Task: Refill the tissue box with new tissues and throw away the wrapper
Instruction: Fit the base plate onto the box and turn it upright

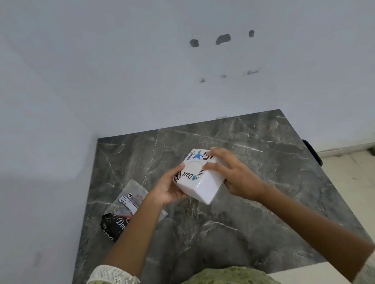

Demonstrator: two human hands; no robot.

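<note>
A white square tissue box [206, 187] covered in stickers is held tilted above the dark marble table [260, 203]. Its lid faces me, with a round opening in the middle. My left hand [168, 188] grips the box's left side. On the right, my right hand [233, 174] holds the other side, fingers laid over the top near the opening. A clear plastic tissue pack [129, 203] with a white label lies flat on the table to the left, partly hidden by my left forearm.
A black packet [114, 227] with white script sits at the near end of the clear pack. White walls close off the table's far and left sides. A dark object [312, 152] sticks out past the table's right edge, over pale floor.
</note>
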